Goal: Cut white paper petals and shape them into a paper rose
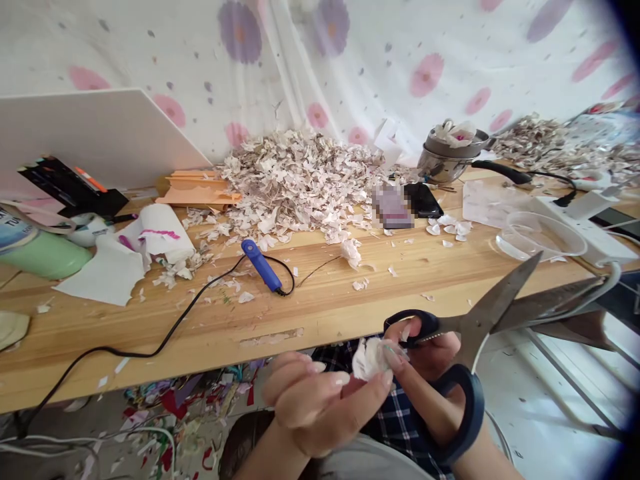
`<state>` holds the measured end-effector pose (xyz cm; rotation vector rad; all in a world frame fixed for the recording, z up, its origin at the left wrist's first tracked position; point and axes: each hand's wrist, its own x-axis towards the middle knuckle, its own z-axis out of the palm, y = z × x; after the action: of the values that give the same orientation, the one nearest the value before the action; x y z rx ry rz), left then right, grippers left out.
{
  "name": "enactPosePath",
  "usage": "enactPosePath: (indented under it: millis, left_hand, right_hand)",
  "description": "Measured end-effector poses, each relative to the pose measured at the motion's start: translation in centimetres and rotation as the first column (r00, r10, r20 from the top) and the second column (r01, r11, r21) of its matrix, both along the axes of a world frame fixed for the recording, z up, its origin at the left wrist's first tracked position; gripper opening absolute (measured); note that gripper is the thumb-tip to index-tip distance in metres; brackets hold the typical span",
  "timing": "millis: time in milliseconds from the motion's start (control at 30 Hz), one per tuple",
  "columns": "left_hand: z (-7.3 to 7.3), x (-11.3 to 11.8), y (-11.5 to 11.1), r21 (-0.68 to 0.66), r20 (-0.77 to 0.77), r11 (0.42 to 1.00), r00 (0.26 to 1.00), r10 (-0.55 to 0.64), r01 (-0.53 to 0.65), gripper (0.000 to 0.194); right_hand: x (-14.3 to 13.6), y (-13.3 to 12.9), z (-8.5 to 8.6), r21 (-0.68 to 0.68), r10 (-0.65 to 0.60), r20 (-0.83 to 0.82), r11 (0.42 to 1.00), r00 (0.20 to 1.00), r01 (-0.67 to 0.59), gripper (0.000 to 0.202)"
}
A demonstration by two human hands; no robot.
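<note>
Below the table's front edge, my left hand (320,400) has its fingers curled and pressed against a small white petal-like flower piece (367,360). My right hand (425,373) pinches the same piece from the other side. Large scissors (480,323) with dark blue handles hang on my right hand, their blades apart and pointing to the upper right. On the table lies a paper flower (351,254) on a thin stem. Beside it is a blue handheld tool (262,267) with a black cord.
A big heap of pale petals (300,180) covers the back of the table (200,333). A metal pot (445,163), a phone (425,200), a clear plastic container (545,237) and a power strip (585,233) stand right. A paper roll (165,233) lies left; colourful scraps litter the floor.
</note>
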<state>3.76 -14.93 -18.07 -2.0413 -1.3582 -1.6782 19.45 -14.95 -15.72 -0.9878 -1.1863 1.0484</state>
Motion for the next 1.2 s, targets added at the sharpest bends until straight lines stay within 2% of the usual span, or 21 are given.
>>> enactPosePath:
  millis: [67, 100, 167, 200, 233, 267, 333, 367, 400, 433, 567, 633, 700, 800, 900, 1033, 1200]
  left_hand:
    - [0.8, 0.2, 0.2, 0.11, -0.062, 0.993, 0.997, -0.043, 0.05, 0.023]
    - [1.0, 0.4, 0.3, 0.093, -0.009, 0.993, 0.997, -0.075, 0.075, 0.024]
    - [1.1, 0.8, 0.4, -0.075, 0.261, 0.981, 0.953, -0.151, 0.176, 0.035]
    - [1.1, 1.0, 0.4, -0.171, 0.412, 0.948, 0.894, -0.179, 0.269, 0.041]
    - [1.2, 1.3, 0.5, -0.269, 0.548, 0.879, 0.813, -0.197, 0.394, 0.044]
    - [1.2, 1.6, 0.6, -0.358, 0.651, 0.766, 0.731, -0.206, 0.534, 0.045]
    - [1.5, 2.1, 0.8, -0.465, 0.784, 0.487, 0.599, -0.162, 0.739, 0.04]
    - [1.6, 2.3, 0.9, -0.491, 0.815, 0.377, 0.567, -0.12, 0.786, 0.038]
    - [1.8, 2.5, 1.1, -0.51, 0.826, 0.309, 0.557, -0.083, 0.802, 0.037]
    - [1.9, 2.6, 1.2, -0.531, 0.823, 0.282, 0.566, -0.055, 0.799, 0.035]
    - [1.8, 2.4, 1.8, -0.586, 0.774, 0.325, 0.632, -0.048, 0.742, 0.035]
    - [1.5, 1.9, 2.0, -0.609, 0.752, 0.319, 0.656, -0.06, 0.727, 0.036]
    - [1.5, 1.4, 2.0, -0.652, 0.711, 0.279, 0.696, -0.1, 0.705, 0.036]
    - [2.0, 0.7, 1.7, -0.74, 0.607, 0.187, 0.762, -0.228, 0.646, 0.036]
    - [2.8, 0.4, 1.5, -0.809, 0.507, 0.132, 0.795, -0.333, 0.572, 0.035]
    - [3.3, 0.4, 1.4, -0.833, 0.463, 0.118, 0.798, -0.385, 0.54, 0.033]
    - [3.0, 0.4, 1.6, -0.83, 0.453, 0.167, 0.817, -0.357, 0.532, 0.038]
  right_hand:
    - [0.0, 0.4, 0.2, 0.045, -0.039, 0.016, 0.998, 0.999, 0.039, 0.016]
    - [0.0, 0.6, 0.4, 0.069, -0.066, 0.026, 0.996, 0.997, 0.064, 0.017]
    - [0.0, 1.2, 0.6, 0.12, -0.145, 0.063, 0.983, 0.987, 0.137, 0.017]
    - [-0.1, 1.4, 0.6, 0.146, -0.184, 0.099, 0.975, 0.978, 0.169, 0.017]
    - [-0.1, 1.6, 0.5, 0.173, -0.218, 0.139, 0.966, 0.966, 0.193, 0.018]
    - [-0.2, 1.7, 0.3, 0.204, -0.247, 0.179, 0.956, 0.952, 0.21, 0.019]
    - [-0.4, 1.7, -0.2, 0.255, -0.288, 0.239, 0.94, 0.927, 0.226, 0.021]
    - [-0.5, 1.7, -0.5, 0.261, -0.295, 0.255, 0.938, 0.921, 0.228, 0.022]
    - [-0.6, 1.6, -0.8, 0.254, -0.296, 0.261, 0.939, 0.919, 0.23, 0.022]
    - [-0.6, 1.5, -1.1, 0.237, -0.282, 0.269, 0.946, 0.921, 0.221, 0.022]
    - [-0.2, 1.7, -1.7, 0.172, -0.221, 0.285, 0.969, 0.933, 0.177, 0.021]
    - [0.4, 2.0, -1.7, 0.156, -0.22, 0.275, 0.971, 0.936, 0.182, 0.022]
    - [1.1, 2.4, -1.4, 0.115, -0.181, 0.264, 0.981, 0.948, 0.155, 0.024]
    - [2.1, 2.7, -0.7, -0.054, 0.038, 0.223, 0.998, 0.974, -0.027, 0.03]
    - [2.6, 2.5, 0.0, -0.22, 0.221, 0.188, 0.959, 0.957, -0.178, 0.031]
    - [2.4, 2.0, 0.3, -0.247, 0.215, 0.249, 0.957, 0.944, -0.152, 0.025]
    - [1.9, 1.9, 0.1, -0.201, 0.143, 0.261, 0.975, 0.955, -0.092, 0.022]
